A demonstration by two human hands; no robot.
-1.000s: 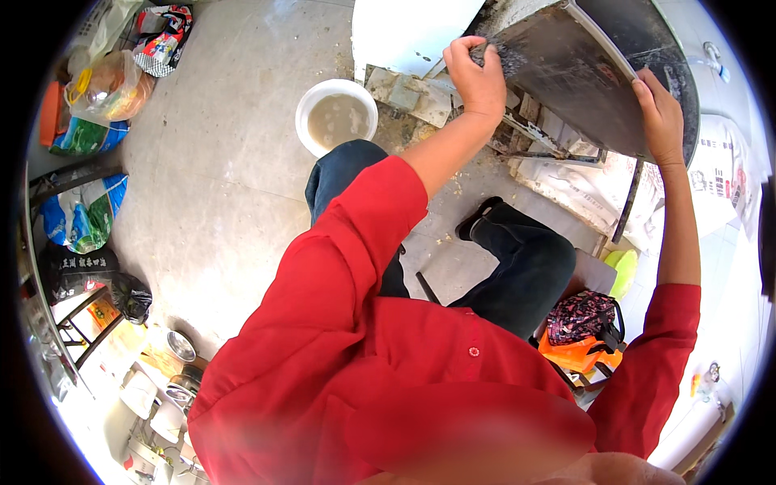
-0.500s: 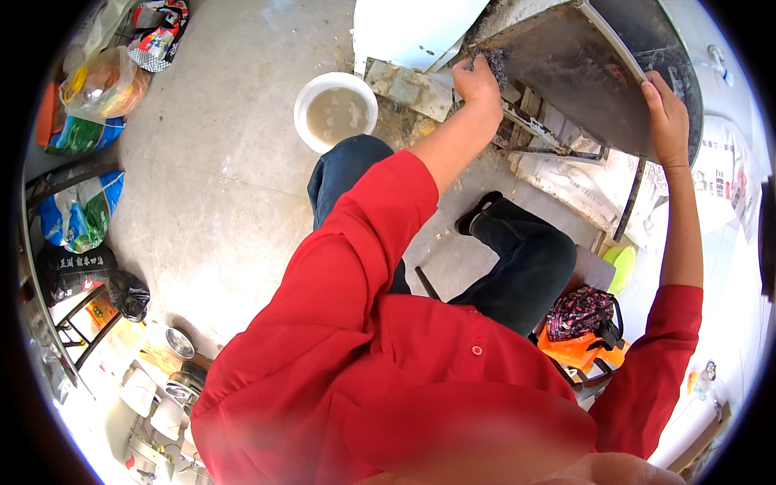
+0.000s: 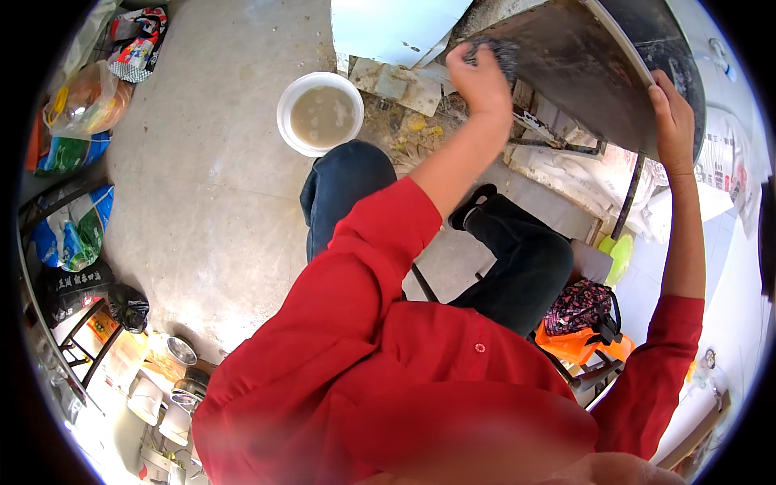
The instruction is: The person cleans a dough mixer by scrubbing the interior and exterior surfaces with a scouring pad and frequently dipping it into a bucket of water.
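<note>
My left hand (image 3: pixel 482 85) is closed around a grey steel wool scrubber (image 3: pixel 499 55), which is against the left part of the brown-black face of a dark, tilted panel (image 3: pixel 582 77). The hand is slightly smeared by motion. At the panel's right side, my right hand (image 3: pixel 675 121) grips its pale edge, with the thumb on the near side; some of its fingers are hidden. Left of my left forearm, a white bucket (image 3: pixel 284 113) of cloudy, greyish water stands on the floor, close to my left knee.
A white panel (image 3: pixel 392 28) and stained tiles (image 3: pixel 396 85) lie beyond the bucket. A metal frame (image 3: pixel 558 145) and white sacks (image 3: pixel 723 153) sit below and beside the dark panel. Bags (image 3: pixel 77 226) line the left side. A patterned bag (image 3: pixel 578 307) rests by my right leg.
My left hand has shifted slightly across the panel with the scrubber, which has turned in its grip. The view has moved a little, while my right hand keeps its hold on the edge.
</note>
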